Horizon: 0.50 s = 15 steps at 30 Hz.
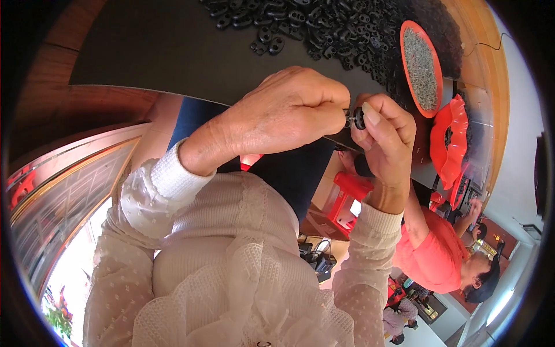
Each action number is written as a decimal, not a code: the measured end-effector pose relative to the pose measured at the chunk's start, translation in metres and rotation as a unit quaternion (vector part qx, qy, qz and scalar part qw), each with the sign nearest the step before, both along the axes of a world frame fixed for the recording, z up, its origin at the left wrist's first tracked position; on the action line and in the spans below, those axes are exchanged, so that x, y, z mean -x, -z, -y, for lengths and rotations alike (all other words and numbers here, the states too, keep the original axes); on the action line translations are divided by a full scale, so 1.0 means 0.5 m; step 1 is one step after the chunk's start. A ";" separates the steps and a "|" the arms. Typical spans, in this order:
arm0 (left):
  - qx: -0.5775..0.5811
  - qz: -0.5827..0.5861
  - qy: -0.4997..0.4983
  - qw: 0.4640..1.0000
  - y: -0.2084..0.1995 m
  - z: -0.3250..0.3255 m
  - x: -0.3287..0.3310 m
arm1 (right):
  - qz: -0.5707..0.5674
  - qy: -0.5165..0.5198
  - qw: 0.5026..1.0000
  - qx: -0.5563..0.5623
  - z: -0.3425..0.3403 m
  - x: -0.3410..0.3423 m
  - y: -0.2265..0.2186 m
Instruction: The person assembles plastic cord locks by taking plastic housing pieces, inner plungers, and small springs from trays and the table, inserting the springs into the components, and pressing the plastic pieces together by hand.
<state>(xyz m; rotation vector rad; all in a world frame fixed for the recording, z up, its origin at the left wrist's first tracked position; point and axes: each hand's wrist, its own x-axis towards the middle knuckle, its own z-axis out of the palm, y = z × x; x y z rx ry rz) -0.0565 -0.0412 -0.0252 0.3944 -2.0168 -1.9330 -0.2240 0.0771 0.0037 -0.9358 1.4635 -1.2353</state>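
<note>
Close together above the table's near edge, both of my hands pinch small black cord lock parts. My left hand (295, 110) is closed, its fingertips on a black piece that is mostly hidden. Between thumb and fingers, my right hand (388, 130) grips a rounded black cord lock part (359, 118). A thin metal spring (351, 118) shows in the narrow gap between the two pieces. Beyond my hands lies a large pile of black cord locks (341, 29), many with two holes.
An orange oval dish (403, 46) of small metal springs (421, 69) stands right of the pile. Nearer is a red wavy-edged bowl (442, 144) with dark pieces inside. The dark tabletop (156, 52) extends left. A person in a red shirt (430, 254) works at the right.
</note>
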 end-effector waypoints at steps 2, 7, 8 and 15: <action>0.000 0.001 0.001 1.000 -0.003 0.001 -0.001 | 0.039 -0.012 0.999 0.021 0.002 0.003 0.006; -0.010 0.004 0.003 1.000 -0.002 -0.002 -0.001 | -0.023 0.004 0.999 0.036 -0.001 -0.022 -0.006; -0.003 0.002 -0.003 1.000 -0.002 -0.003 -0.001 | -0.074 0.014 0.996 0.047 0.000 -0.030 -0.012; 0.018 -0.016 0.021 0.999 -0.003 0.002 -0.002 | -0.116 0.004 0.992 0.042 -0.007 -0.023 -0.022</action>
